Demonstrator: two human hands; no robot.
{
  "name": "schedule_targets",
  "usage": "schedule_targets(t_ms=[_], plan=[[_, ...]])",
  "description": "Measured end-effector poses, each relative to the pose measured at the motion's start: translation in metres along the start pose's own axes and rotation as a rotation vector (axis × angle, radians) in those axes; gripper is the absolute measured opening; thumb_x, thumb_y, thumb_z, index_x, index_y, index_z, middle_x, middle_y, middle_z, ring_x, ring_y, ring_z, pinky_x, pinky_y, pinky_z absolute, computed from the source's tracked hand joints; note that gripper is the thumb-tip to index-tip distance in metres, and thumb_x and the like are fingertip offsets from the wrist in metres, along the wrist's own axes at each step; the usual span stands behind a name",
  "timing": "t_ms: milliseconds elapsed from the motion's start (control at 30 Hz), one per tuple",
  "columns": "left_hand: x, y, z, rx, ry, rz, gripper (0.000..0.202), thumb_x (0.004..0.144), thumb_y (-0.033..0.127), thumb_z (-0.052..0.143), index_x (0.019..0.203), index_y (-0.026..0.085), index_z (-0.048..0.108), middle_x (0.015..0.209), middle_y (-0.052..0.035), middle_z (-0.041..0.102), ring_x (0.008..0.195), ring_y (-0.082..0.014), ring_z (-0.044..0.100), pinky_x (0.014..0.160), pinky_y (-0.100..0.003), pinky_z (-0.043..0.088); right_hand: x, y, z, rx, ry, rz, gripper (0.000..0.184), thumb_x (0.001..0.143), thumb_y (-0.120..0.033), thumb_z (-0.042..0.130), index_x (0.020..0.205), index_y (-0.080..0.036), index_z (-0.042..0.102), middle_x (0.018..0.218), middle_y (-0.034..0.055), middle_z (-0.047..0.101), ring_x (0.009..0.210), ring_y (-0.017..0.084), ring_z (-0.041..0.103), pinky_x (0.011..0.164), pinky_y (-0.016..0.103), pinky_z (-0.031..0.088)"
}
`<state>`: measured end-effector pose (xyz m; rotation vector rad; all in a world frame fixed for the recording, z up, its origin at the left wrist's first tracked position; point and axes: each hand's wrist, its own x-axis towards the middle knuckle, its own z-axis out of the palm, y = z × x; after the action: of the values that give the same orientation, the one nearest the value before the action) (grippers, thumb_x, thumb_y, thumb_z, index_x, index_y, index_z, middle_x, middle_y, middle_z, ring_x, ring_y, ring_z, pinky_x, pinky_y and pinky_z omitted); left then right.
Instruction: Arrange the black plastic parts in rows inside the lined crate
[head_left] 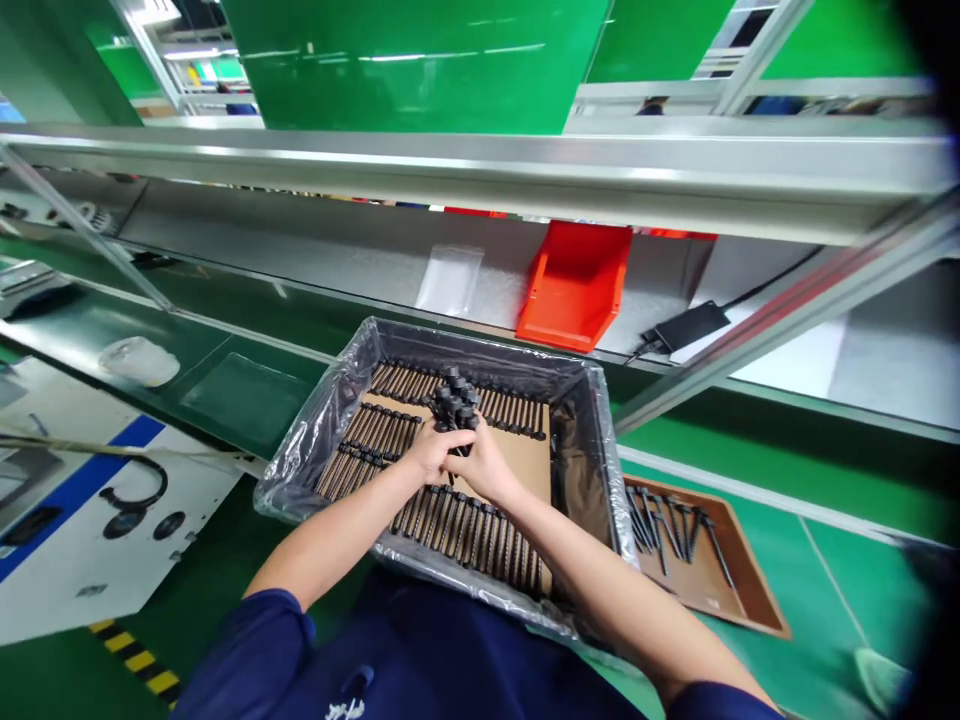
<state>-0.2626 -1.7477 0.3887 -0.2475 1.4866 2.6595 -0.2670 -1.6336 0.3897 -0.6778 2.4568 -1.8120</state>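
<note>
Over the middle of a lined bin, my left hand (432,450) and my right hand (484,465) are close together, both closed around one bunch of black rods with knobbed heads (454,398). The heads point up and away from me, and the lower ends are mostly hidden by my fingers. Below them, rows of similar dark rods (465,530) lie side by side on brown cardboard (529,465). Clear plastic film covers the rim of the bin (300,455). Bare cardboard shows in the middle, between the rows.
At right, a brown tray (739,560) holds several loose black rods. On the shelf beyond the bin are a red-orange open bin (576,285), a clear plastic bag (450,280) and a black power adapter (690,325). A metal shelf post (780,320) slants up at right.
</note>
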Motion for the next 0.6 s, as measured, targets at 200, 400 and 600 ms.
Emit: schedule_targets(t_ms=[200, 400, 600], plan=[[0.017, 0.023, -0.041, 0.002, -0.104, 0.048, 0.035, 0.051, 0.021, 0.082, 0.083, 0.012, 0.072, 0.08, -0.0063, 0.072, 0.071, -0.0197, 0.066, 0.074, -0.034, 0.051, 0.012, -0.002, 0.039, 0.097, 0.074, 0.016, 0.056, 0.079, -0.024, 0.053, 0.135, -0.027, 0.046, 0.127, 0.0025, 0.058, 0.128, 0.023, 0.043, 0.111, 0.047, 0.03], [0.026, 0.037, -0.066, -0.006, -0.098, 0.005, 0.034, 0.053, 0.023, 0.083, 0.083, 0.012, 0.073, 0.083, -0.0078, 0.073, 0.073, -0.02, 0.067, 0.079, -0.037, 0.051, 0.015, 0.009, 0.069, 0.255, 0.24, 0.067, 0.042, 0.078, -0.041, 0.062, 0.114, -0.019, 0.062, 0.118, 0.0091, 0.062, 0.111, 0.024, 0.056, 0.1, 0.041, 0.041], [0.03, 0.049, -0.084, 0.041, -0.148, -0.01, 0.033, 0.052, 0.024, 0.083, 0.081, 0.011, 0.073, 0.081, -0.0084, 0.073, 0.072, -0.021, 0.067, 0.078, -0.038, 0.052, 0.031, 0.002, 0.076, 0.488, 0.278, 0.273, 0.036, 0.062, -0.045, 0.078, 0.074, -0.017, 0.058, 0.07, -0.0011, 0.061, 0.065, 0.012, 0.054, 0.07, 0.029, 0.045]])
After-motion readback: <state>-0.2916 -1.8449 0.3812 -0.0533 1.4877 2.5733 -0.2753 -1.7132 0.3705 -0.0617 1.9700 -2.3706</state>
